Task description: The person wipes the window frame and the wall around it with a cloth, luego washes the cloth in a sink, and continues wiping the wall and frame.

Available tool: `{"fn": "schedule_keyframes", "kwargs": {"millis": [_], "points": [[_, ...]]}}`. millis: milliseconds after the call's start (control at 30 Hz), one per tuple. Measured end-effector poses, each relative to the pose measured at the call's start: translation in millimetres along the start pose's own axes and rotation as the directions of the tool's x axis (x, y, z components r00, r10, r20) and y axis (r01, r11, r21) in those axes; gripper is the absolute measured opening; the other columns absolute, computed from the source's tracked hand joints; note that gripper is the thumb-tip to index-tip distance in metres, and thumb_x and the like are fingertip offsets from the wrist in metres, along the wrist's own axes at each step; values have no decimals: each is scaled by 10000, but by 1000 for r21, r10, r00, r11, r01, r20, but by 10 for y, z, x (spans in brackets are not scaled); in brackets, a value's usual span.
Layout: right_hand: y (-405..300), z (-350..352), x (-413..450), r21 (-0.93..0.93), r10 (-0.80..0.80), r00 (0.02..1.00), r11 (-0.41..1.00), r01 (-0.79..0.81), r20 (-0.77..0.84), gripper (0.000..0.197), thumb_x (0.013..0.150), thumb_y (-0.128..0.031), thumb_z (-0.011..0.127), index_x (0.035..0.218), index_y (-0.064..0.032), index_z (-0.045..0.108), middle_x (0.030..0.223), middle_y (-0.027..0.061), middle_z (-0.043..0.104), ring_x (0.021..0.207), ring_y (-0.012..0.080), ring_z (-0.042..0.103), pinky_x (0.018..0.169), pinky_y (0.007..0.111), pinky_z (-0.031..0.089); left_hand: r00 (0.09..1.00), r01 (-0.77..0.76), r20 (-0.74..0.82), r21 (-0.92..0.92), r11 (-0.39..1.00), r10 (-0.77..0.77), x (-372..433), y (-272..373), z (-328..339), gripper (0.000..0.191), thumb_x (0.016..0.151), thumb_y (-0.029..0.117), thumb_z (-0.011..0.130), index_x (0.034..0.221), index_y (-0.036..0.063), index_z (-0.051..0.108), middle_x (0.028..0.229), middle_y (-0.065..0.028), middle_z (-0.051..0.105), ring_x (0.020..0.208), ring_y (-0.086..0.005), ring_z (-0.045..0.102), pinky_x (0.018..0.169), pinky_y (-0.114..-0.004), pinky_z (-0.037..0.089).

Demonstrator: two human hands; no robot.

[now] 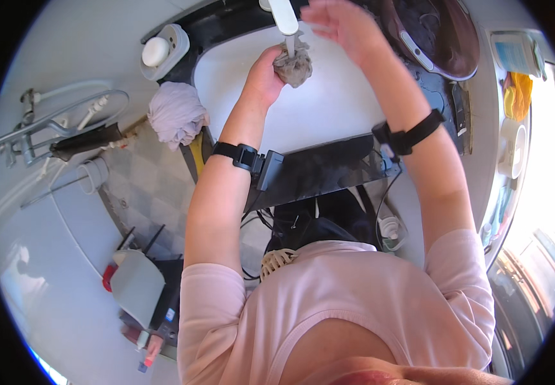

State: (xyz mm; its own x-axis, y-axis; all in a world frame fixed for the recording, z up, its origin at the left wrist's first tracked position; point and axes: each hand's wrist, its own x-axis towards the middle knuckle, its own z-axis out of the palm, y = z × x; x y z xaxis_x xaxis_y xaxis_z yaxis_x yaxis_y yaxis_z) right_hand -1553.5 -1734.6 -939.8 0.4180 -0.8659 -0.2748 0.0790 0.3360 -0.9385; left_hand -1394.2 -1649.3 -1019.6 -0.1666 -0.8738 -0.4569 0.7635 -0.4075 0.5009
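Note:
My left hand (266,77) grips a crumpled grey-brown cloth (296,70) over the white sink basin (340,113). A stream of water from the white faucet (284,18) runs down onto the cloth. My right hand (337,26) is raised to the right of the faucet, slightly blurred, its fingers apart and nothing in it. Each forearm bears a black strap; a small grey device (270,169) sits on the left one.
A soap dish (179,45) holding a round white soap stands at the basin's left. Below it hangs a bunched pale cloth (176,113). A dark reddish-brown basin (433,36) rests on the black counter (316,166) at right. Shower pipes (61,127) run along the left wall.

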Motion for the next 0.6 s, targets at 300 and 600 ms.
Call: {"fn": "schedule_keyframes", "kwargs": {"millis": [300, 600], "points": [[890, 219, -101, -137, 279, 945, 943, -303, -170, 400, 863, -348, 522, 1135, -55, 497, 1035, 107, 584, 900, 234, 582, 801, 370, 459, 912, -229, -346, 21, 973, 222, 159, -299, 148, 267, 883, 65, 462, 1134, -18, 428, 1085, -154, 539, 925, -240, 589, 773, -338, 518], [611, 640, -171, -695, -61, 965, 705, -140, -256, 473, 850, -466, 466, 870, -6, 576, 868, 225, 618, 855, 368, 586, 765, 419, 444, 919, -10, -387, 161, 987, 73, 121, -275, 275, 394, 939, 377, 353, 970, 42, 558, 845, -88, 612, 777, -176, 592, 641, -314, 467]]}}
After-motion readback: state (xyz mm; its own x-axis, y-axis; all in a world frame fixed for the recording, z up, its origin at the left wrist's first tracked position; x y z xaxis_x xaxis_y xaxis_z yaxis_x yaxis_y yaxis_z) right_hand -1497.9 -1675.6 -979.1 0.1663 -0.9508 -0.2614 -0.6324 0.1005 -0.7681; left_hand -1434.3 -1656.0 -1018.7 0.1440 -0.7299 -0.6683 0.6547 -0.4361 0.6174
